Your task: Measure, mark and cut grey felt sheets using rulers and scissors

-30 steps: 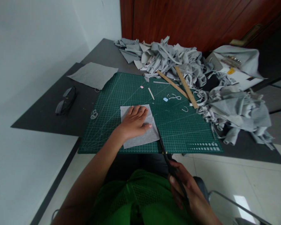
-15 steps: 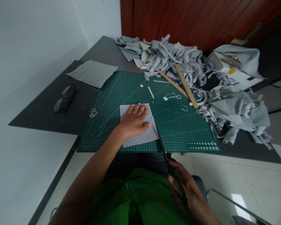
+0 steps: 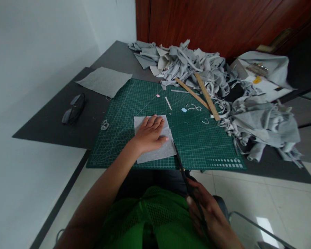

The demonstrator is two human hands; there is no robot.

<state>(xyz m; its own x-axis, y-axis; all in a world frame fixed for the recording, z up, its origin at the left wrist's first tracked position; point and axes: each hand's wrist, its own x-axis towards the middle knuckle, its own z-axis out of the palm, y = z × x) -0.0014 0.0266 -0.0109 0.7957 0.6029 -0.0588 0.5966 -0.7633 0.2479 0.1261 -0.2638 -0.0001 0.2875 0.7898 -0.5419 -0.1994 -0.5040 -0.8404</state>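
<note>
Pressed flat, fingers out, my left hand (image 3: 150, 134) lies on a light grey piece of fabric (image 3: 155, 155). That piece rests on a green cutting mat (image 3: 121, 138) with a printed grid. My right hand (image 3: 204, 207) is wrapped round the handles of long black scissors (image 3: 180, 165), below the mat's front edge. The blades point up and away, lying along the fabric's right edge near its lower right corner. Part of the handles is hidden by my fingers.
Grey fabric scraps (image 3: 181, 62) are heaped at the back, with another pile (image 3: 266, 121) at right. Two wooden rulers (image 3: 207, 97) lie on the mat's far right. Glasses (image 3: 74, 109) and a larger fabric sheet (image 3: 103, 81) are at left. A white box (image 3: 256, 79) stands back right.
The whole view has shifted slightly. My left hand stays flat on the fabric, and the scissors look nearly the same, their handles perhaps a little closer together.
</note>
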